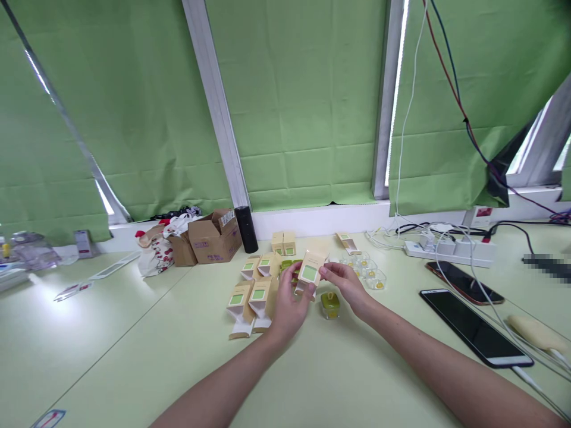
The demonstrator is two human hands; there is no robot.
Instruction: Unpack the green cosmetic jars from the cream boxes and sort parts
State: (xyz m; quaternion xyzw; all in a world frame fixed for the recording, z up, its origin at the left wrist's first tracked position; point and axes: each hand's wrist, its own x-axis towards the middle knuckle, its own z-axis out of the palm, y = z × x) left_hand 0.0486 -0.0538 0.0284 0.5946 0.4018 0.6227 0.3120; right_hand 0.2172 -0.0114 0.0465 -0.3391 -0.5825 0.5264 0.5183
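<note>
Between my two hands is a small cream paper box point(311, 270) with a green label, held tilted above the table. My left hand point(289, 297) grips it from the left and below. My right hand point(347, 284) pinches its right edge. Just below stands a small glass jar with a green lid point(331, 304). Several like boxes point(264, 292) with their flaps open stand by my left hand. Partly hidden behind that hand are more green lids point(285, 266). Beyond my right hand sit several clear jars point(371, 273) with something yellow inside.
Two boxes point(284, 242) stand at the back, and a flattened-looking one point(348, 242) lies to their right. A cardboard carton point(216, 238) and black cylinder point(247, 229) stand back left. To the right are two phones point(475, 327), cables and a power strip point(450, 251).
</note>
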